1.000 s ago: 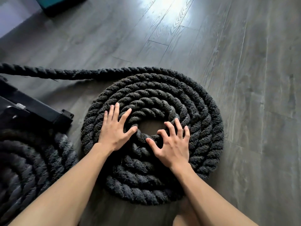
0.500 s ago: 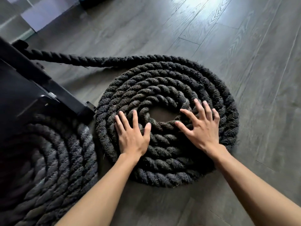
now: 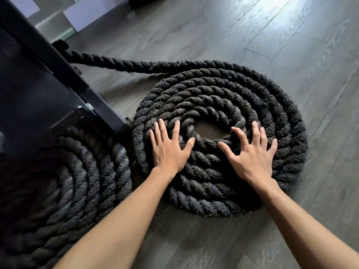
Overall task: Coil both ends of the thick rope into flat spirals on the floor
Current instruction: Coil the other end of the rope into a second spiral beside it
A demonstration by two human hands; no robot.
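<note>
A thick black twisted rope lies in a flat spiral (image 3: 219, 98) on the grey wood floor, with a small bare gap at its centre. My left hand (image 3: 169, 150) presses flat on the spiral's left inner turns, fingers spread and straight. On the right inner turns rests my right hand (image 3: 250, 152), fingers spread with the tips slightly bent onto the rope. A straight run of the rope (image 3: 108, 62) leads from the spiral's top toward the left, behind a black frame. A second flat spiral (image 3: 64, 183) lies at the lower left, partly under that frame.
A black metal equipment frame (image 3: 38, 80) slants across the upper left, its foot touching the gap between the two spirals. Grey plank floor (image 3: 291, 45) stretches out behind and to the right. A pale wall base shows at the top left.
The view has swung left, showing more of the frame and the left spiral. My hands have shifted round the inner turns: the left lower on the left side, the right further to the right.
</note>
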